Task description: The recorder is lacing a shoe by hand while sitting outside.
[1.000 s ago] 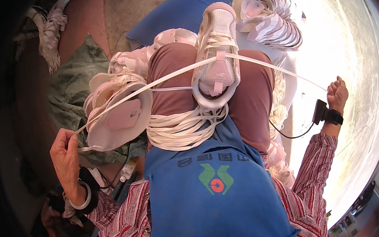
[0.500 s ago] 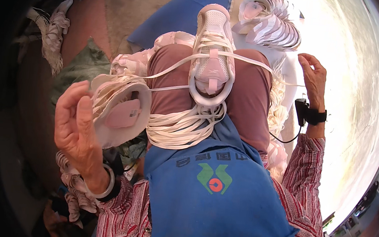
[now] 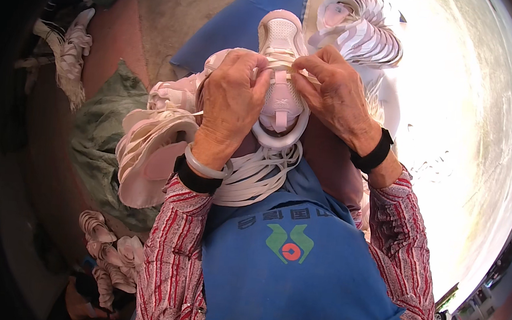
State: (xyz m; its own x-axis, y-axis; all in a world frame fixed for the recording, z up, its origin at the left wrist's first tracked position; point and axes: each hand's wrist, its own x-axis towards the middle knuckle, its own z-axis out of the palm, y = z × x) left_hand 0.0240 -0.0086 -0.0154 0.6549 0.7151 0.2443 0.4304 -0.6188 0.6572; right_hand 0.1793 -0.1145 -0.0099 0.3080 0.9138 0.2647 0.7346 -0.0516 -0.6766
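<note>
A white and pink sneaker rests between my knees, toe pointing away from me. Its flat cream shoelace runs in rows across the front. At the left side of the tongue, my left hand is closed in a pinch on the shoelace. Opposite it, my right hand pinches the lace at the right-hand eyelets. The fingers partly cover the lace ends. Below the heel, a bundle of loose cream laces lies on my blue apron.
Stacked shoe uppers sit by my left forearm. More pink shoe pieces lie beyond them. A curved stack of uppers stands at the far right, near a blue cloth. Further uppers lie low on the left, beside green fabric.
Both hands have come inward from far left and far right to the sneaker's sides. The lace ends that stretched out sideways are now gathered at the tongue.
</note>
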